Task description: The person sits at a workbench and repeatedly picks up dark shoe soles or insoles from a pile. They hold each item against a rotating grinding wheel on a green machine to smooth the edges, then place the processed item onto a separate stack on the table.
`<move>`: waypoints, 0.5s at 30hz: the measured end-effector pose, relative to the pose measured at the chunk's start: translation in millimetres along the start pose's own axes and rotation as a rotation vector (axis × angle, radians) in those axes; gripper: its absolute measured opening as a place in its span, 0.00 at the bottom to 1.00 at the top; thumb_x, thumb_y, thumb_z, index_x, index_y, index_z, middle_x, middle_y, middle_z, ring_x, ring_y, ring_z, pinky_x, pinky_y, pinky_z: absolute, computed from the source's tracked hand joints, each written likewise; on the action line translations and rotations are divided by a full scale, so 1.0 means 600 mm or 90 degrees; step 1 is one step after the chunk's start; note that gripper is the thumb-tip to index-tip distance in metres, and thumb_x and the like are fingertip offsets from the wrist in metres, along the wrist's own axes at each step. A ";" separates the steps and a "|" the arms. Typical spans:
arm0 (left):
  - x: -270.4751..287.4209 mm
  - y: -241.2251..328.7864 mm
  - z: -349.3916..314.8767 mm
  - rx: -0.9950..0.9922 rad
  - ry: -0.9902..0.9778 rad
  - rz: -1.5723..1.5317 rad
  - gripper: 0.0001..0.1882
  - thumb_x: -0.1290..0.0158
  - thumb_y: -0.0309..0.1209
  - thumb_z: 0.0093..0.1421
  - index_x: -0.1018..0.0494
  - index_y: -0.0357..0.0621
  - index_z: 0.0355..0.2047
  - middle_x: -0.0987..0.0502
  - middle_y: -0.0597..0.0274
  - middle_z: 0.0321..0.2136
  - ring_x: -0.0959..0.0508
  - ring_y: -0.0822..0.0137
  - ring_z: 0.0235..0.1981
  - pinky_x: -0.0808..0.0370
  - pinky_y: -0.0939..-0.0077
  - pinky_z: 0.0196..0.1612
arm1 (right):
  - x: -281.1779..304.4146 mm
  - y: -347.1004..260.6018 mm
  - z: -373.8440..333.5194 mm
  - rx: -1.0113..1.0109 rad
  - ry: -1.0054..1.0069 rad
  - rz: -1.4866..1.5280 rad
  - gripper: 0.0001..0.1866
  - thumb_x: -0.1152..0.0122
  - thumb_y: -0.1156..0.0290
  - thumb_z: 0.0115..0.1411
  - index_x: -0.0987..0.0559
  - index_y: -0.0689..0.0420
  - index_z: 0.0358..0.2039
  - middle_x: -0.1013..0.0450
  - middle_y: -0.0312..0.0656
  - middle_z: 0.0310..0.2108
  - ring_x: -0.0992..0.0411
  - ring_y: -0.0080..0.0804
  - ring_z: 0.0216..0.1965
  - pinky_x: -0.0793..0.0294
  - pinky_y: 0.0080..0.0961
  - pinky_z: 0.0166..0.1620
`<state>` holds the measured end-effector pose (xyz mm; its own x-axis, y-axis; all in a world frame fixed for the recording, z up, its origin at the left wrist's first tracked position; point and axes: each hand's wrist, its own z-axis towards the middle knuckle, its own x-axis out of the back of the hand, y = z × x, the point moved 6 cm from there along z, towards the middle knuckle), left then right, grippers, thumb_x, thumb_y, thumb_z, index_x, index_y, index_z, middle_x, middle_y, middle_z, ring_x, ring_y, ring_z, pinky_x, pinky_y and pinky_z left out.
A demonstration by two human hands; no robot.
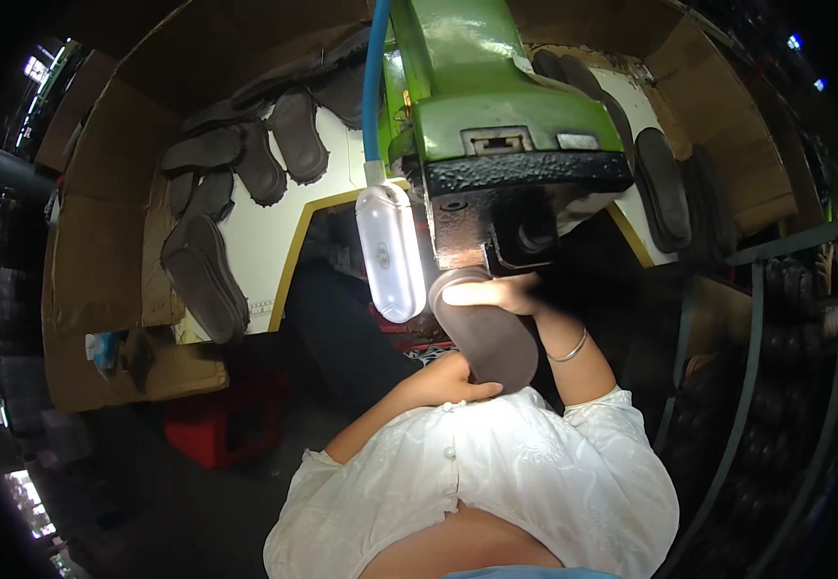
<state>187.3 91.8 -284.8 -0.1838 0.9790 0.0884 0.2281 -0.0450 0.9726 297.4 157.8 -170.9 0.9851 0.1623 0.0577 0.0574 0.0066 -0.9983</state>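
A dark brown shoe sole (491, 338) is tilted in front of me, its far end under the head of a green machine (481, 106). My right hand (496, 292) grips that far end, with the thumb lying across its top. At the near end, my left hand (453, 381) holds the sole's edge, its thumb on top and the other fingers hidden beneath. Just left of the sole hangs a lit white lamp (390, 256) on a blue cable. The machine's black underside hides where the sole's tip meets it.
Several dark soles (208, 275) lie on the white tabletop (264, 241) at the left, and more soles (663, 188) rest at the right. Cardboard walls (115, 207) surround the table. A red stool (221, 425) stands below left; a metal rack (756, 357) is at right.
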 end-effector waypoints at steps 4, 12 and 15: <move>0.043 0.022 0.000 0.085 0.094 0.216 0.24 0.42 0.37 0.50 0.32 0.35 0.44 0.28 0.51 0.40 0.27 0.59 0.42 0.31 0.70 0.45 | 0.058 -0.023 -0.028 0.027 0.014 -0.503 0.13 0.42 0.70 0.52 0.24 0.62 0.37 0.25 0.38 0.29 0.28 0.27 0.29 0.28 0.24 0.36; 0.151 -0.023 -0.052 0.107 0.377 0.090 0.17 0.45 0.31 0.53 0.29 0.38 0.42 0.24 0.56 0.33 0.24 0.70 0.34 0.28 0.78 0.38 | 0.245 -0.104 -0.039 0.332 0.684 -0.279 0.22 0.50 0.70 0.55 0.34 0.61 0.52 0.29 0.44 0.38 0.29 0.26 0.36 0.31 0.21 0.41; 0.184 0.006 -0.065 0.054 0.466 0.123 0.16 0.44 0.29 0.52 0.29 0.37 0.41 0.24 0.55 0.34 0.25 0.68 0.36 0.29 0.77 0.40 | 0.267 -0.036 0.042 0.246 0.619 -0.110 0.28 0.47 0.65 0.56 0.39 0.60 0.56 0.30 0.39 0.27 0.33 0.19 0.19 0.33 0.16 0.23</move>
<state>130.7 192.2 -263.3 -0.7141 0.5716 0.4041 0.3879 -0.1574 0.9082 450.0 208.7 -139.9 0.6845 -0.7290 0.0052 0.3213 0.2953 -0.8998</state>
